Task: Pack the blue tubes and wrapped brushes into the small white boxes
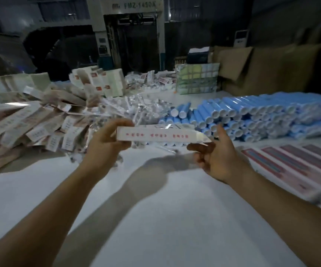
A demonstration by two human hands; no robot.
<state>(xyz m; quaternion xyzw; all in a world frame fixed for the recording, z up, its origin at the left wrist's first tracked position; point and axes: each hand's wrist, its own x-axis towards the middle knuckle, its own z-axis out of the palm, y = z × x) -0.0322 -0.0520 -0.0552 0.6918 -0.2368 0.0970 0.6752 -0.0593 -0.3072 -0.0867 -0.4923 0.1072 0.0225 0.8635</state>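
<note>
A long small white box with red print is held level above the table. My left hand grips its left end. My right hand is at the box's right end, fingers under the open flap, thumb raised. Behind the box lies a stack of blue tubes with white caps, reaching to the right. A heap of clear-wrapped brushes sits just behind my left hand. What is inside the box is hidden.
Flat unfolded boxes are piled at the left. Filled boxes with red tops lie in a row at the right. The white table stretches toward me. Cardboard and a machine stand behind.
</note>
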